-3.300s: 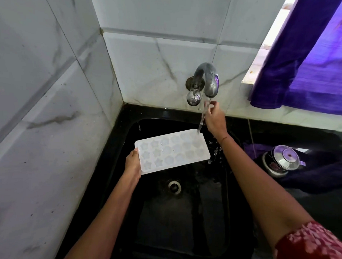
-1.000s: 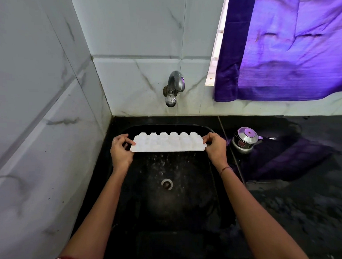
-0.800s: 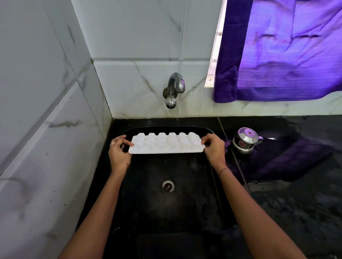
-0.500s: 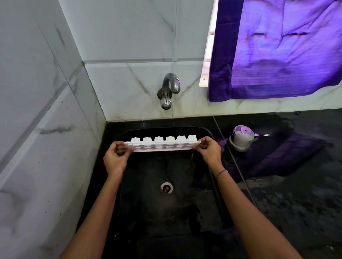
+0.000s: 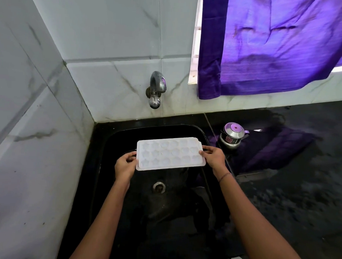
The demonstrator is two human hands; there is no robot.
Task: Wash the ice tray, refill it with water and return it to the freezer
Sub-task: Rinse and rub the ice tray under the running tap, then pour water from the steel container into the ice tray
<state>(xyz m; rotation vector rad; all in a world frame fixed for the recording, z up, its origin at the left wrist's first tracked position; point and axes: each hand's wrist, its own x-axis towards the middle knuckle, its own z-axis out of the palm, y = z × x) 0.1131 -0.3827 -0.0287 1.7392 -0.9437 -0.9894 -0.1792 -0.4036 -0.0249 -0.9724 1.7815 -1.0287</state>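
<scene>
A white plastic ice tray (image 5: 170,153) with star-shaped cups faces up over the black sink (image 5: 107,144). My left hand (image 5: 125,165) grips its left short edge. At the tray's right short edge my right hand (image 5: 213,157) holds it with fingers over the rim. The tray is held roughly level above the drain (image 5: 159,186). The chrome tap (image 5: 156,90) on the back wall is above and behind the tray, with no water running from it.
White marble tiles close off the left side and the back. A small steel pot with a lid (image 5: 233,136) stands on a purple cloth (image 5: 272,150) on the black counter, right of the sink. A purple curtain (image 5: 266,45) hangs at upper right.
Water ran onto the tray at first, with my right hand at the tap. Then both hands held the tray bottom-up, turned it through its edge, and now its cups face up.
</scene>
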